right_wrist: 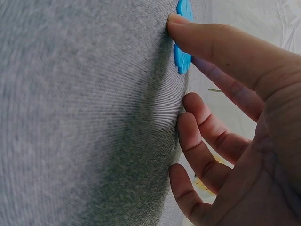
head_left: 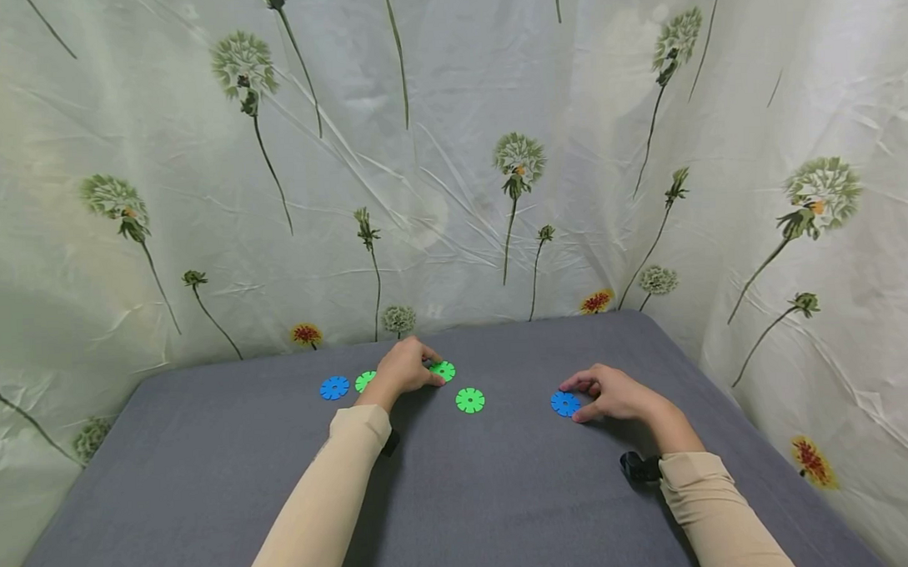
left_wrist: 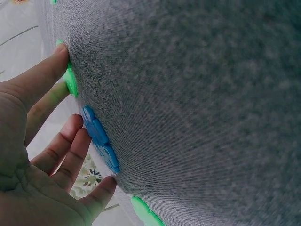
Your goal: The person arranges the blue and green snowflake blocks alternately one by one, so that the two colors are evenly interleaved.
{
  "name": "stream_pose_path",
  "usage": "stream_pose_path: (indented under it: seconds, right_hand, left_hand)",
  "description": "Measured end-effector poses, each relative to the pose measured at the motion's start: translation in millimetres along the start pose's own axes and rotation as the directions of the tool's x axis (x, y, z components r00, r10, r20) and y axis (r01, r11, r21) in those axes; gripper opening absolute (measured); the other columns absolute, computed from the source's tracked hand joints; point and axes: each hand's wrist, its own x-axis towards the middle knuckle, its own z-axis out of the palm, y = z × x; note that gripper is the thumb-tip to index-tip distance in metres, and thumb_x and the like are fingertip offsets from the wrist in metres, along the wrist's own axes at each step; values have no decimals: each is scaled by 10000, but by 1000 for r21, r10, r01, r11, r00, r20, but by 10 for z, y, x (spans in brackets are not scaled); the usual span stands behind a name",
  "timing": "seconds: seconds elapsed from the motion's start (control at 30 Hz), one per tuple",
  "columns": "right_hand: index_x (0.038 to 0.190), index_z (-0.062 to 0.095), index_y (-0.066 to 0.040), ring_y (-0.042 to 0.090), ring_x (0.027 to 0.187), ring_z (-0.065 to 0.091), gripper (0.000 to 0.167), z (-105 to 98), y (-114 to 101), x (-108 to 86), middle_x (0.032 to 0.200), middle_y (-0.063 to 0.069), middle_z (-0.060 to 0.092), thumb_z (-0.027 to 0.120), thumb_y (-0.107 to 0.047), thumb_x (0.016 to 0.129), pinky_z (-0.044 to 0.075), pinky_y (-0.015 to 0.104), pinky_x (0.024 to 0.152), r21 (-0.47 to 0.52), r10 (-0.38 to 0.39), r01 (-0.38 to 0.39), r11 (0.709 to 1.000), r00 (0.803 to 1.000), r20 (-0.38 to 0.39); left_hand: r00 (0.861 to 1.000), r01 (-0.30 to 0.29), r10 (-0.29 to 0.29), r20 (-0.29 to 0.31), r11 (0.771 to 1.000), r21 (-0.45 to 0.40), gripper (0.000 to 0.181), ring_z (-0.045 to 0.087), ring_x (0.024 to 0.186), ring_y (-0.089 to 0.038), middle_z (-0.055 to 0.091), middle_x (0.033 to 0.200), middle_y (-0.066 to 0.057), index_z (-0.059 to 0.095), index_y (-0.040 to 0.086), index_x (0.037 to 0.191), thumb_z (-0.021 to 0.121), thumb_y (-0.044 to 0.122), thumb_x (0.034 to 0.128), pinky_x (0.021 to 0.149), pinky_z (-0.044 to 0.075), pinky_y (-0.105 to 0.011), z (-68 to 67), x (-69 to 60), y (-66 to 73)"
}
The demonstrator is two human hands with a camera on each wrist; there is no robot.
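Flat, round plastic interlocking discs with notched rims lie on the table. My left hand (head_left: 402, 369) pinches a green disc (head_left: 444, 371) between thumb and index finger, its other fingers spread loosely. Below that grip, in the left wrist view, a blue disc (left_wrist: 99, 136) lies near the middle fingers; the hand hides it in the head view. Over on the right, my right hand (head_left: 614, 395) has thumb and index finger at opposite edges of another blue disc (head_left: 565, 404). That disc rests on the cloth, the remaining fingers bent loosely.
Between the hands lies a green disc (head_left: 470, 400). Left of my left hand are a blue disc (head_left: 334, 388) and a partly covered green disc (head_left: 364, 381). Grey cloth covers the table (head_left: 491, 499). A flower-printed curtain (head_left: 450, 167) hangs behind and along the right.
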Motion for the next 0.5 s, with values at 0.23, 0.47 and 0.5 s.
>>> stream_pose_path:
  seconds: [0.23,0.47,0.5]
  right_hand:
    - [1279,769,-56,347,1140,679,466,-2,0,24,1231,161,735,916,-154,848,557,583,992,-1,4,-4,1000,1000,5]
    - [1236,775,-65,254,1048,674,439,-26,-38,62,1167,134,743,924,-124,828,570,480,914,-2,33,-33,999,999,25]
    - [1229,775,-66,249,1039,672,434,-28,-43,67,1157,131,741,924,-120,826,569,472,906,-4,36,-36,999,999,27]
  left_hand:
    - [1000,1,-1,-1,1000,-6,399,674,1258,-308,737,1373,-70,840,210,1231,937,298,853,978,583,-477,5,-15,13]
    - [1000,11,-11,0,1000,-14,411,681,1213,-290,733,1372,-62,838,208,1237,940,306,850,907,565,-437,17,8,8]
    - [1000,12,-12,-2,1000,-13,411,682,1210,-289,734,1372,-59,838,209,1236,940,308,850,903,565,-436,19,10,7]
